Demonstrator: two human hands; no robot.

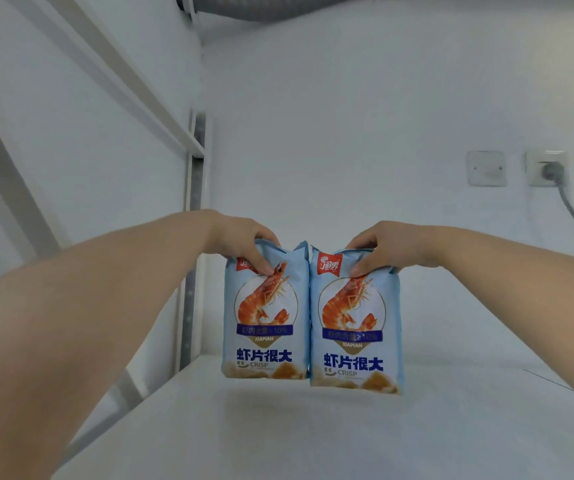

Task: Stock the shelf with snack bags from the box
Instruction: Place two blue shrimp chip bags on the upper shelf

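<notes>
Left hand (244, 237) pinches the left snack bag (265, 327) by its top, right hand (391, 247) the right snack bag (355, 337).

Two arms show, both bare from the wrist back to the frame edge. The left forearm (88, 323) looks broad, swollen by the wide lens near the camera; the right forearm (521, 271) looks slimmer. The left hand (240, 237) and right hand (393, 245) are bare, the thumbnails (357, 273) seemingly short, though blurred.

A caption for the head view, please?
Left hand grips left shrimp-crisp bag, right hand the right bag, upright at shelf.
</notes>
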